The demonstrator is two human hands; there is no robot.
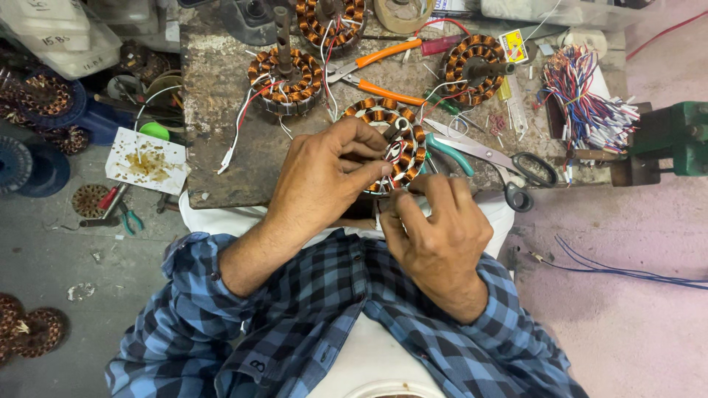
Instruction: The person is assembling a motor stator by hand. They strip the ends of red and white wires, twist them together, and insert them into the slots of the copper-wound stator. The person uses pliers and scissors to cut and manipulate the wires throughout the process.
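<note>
A round stator with copper coils (383,118) lies at the near edge of a worn workbench (214,96). My left hand (324,177) rests over its near left side, with fingertips pinching thin white and red wires at its middle. My right hand (435,228) is just below the stator's near edge, fingers closed on the same bundle of wires. Both wrists come out of blue checked sleeves.
Three more copper-wound stators (284,77) (472,68) (332,22) sit farther back. Orange-handled pliers (376,55), black-handled scissors (509,162) and a green-handled tool (450,153) lie beside them. A bundle of coloured wires (582,96) is at the right. More stators (33,332) lie on the floor at left.
</note>
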